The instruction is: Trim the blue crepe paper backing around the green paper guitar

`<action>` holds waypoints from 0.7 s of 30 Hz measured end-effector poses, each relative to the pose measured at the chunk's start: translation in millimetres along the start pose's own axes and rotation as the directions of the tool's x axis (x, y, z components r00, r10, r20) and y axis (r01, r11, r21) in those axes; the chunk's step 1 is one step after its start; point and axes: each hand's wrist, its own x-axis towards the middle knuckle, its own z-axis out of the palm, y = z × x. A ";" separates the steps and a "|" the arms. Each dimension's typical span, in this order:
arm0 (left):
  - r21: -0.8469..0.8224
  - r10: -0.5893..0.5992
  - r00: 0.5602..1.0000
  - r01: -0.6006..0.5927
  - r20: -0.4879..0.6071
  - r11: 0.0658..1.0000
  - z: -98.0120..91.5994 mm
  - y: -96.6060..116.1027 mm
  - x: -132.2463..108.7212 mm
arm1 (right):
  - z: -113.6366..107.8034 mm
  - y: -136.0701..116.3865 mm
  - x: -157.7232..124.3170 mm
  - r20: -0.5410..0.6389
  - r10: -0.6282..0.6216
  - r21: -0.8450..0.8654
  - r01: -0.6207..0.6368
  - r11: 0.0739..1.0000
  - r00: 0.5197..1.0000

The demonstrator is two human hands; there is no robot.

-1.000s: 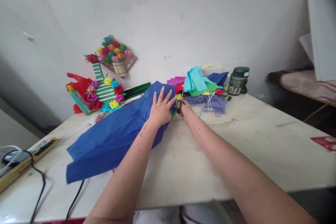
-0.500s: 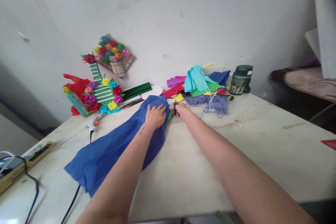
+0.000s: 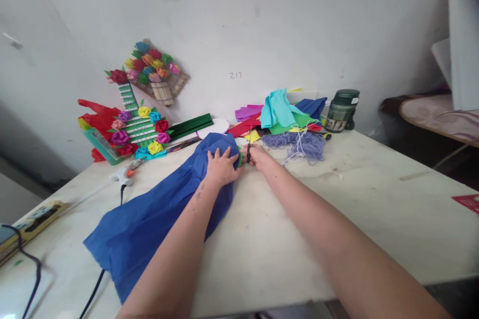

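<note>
A long sheet of crumpled blue paper or cloth (image 3: 149, 219) lies across the left half of the table. My left hand (image 3: 223, 165) rests flat on its far end with the fingers spread. Just right of that end, my right hand (image 3: 258, 154) is closed around a pair of scissors (image 3: 249, 152), blades pointing away toward the wall. A small green piece (image 3: 240, 159) shows between the blue sheet's edge and the scissors. The right hand's fingertips are partly hidden.
A glue gun (image 3: 123, 175), its cord under the blue sheet, and a power strip (image 3: 32, 227) lie left. Behind stand a flowered green-and-white craft (image 3: 138, 127) and a green lotion-like bottle (image 3: 103, 147). Purple yarn (image 3: 295, 147), coloured sheets (image 3: 279, 109) and a dark green jar (image 3: 342, 112) sit back right.
My left hand's thumb has spread out to the right, toward the right hand. The whole view has shifted slightly. The scissors stay in my right hand.
</note>
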 end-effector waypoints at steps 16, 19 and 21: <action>0.014 -0.124 0.979 0.128 -0.160 0.992 10.0 10.6 -6.6 | -1.2 -4.0 -22.3 0.040 0.027 -0.055 -0.025 0.998 0.999; 0.006 -0.122 0.978 0.125 -0.170 0.992 12.1 9.9 -6.2 | -3.6 -3.1 -34.2 0.028 0.046 -0.196 -0.039 0.980 0.999; 0.002 -0.128 0.976 0.130 -0.178 0.991 12.7 10.0 -6.2 | -5.2 -3.4 -41.2 0.045 0.068 -0.255 -0.055 0.965 0.997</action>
